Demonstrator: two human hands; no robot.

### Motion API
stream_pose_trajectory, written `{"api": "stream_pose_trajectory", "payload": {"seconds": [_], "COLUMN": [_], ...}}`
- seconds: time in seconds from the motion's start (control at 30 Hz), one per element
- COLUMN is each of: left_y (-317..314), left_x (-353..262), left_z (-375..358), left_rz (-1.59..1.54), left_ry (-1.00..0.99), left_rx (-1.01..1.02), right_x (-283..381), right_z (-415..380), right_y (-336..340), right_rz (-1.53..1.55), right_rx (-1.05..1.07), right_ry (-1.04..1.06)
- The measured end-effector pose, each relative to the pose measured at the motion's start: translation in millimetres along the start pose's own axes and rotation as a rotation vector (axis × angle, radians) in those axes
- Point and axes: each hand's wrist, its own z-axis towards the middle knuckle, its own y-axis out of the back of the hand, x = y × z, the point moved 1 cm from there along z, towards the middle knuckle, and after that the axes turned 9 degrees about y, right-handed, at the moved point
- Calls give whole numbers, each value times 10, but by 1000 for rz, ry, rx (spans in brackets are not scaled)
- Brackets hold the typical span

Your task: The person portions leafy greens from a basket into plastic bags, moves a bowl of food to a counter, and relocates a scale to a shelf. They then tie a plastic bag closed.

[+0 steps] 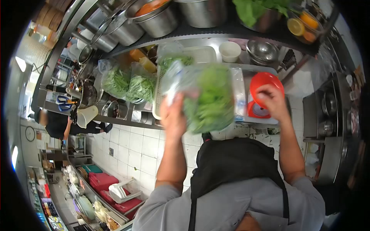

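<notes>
My left hand (173, 117) is closed on the gathered side of a clear plastic bag of leafy greens (211, 100), held up over the counter and blurred by motion. To the right, a red bowl (266, 79) sits at a small red kitchen scale (256, 111), whose round dial faces me. My right hand (274, 103) has its bent fingers over the near rim of this bowl, closed on it. Beyond my left hand lie two more bags of cut greens, one bag (140, 86) beside another bag (116, 81).
A white perforated basket (210, 52) with greens lies behind the held bag. A white bowl (230, 51) and metal bowls (263, 52) stand at the back. Overhead, a shelf (173, 38) carries steel pots. Another person (56, 124) stands at far left, near blue-handled scissors (64, 103).
</notes>
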Motion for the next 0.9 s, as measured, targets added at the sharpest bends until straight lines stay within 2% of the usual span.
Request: {"api": "stream_pose_trajectory", "payload": {"seconds": [0.03,0.1,0.17,0.23,0.3,0.47,0.57,0.67,0.77,0.8,0.9], "left_y": [416,1070,1791,2152,2541,3258,3597,3817,3702,3637,3621], "left_x": [1,-10,57,8,-35,31,167,309,171,112,135], "left_z": [20,-75,-194,-308,-340,-245,-191,-37,245,322,505], "left_rz": [13,22,-28,-15,0,35,112,255,122,68,-25], "left_ry": [-66,-89,-128,-76,-91,-20,-19,10,80,86,-11], "left_rx": [38,-136,-119,-378,-345,-483,-521,-510,-487,-455,-308], "right_x": [-50,-161,-401,-608,-863,-1558,-1590,-1125,-1230,-1174,-1572], "right_z": [124,403,726,1059,1391,1980,1949,1635,1412,1415,1411], "right_y": [-277,-918,-1577,-2231,-2791,-3628,-3834,-4012,-4214,-4215,-4086], "right_rz": [-54,-124,-265,-349,-435,-774,-923,-1118,-1192,-1156,-961], "right_rx": [140,406,660,787,796,828,933,933,869,832,732], "right_ry": [-27,-15,181,202,214,12,-196,-352,-358,-347,-230]}}
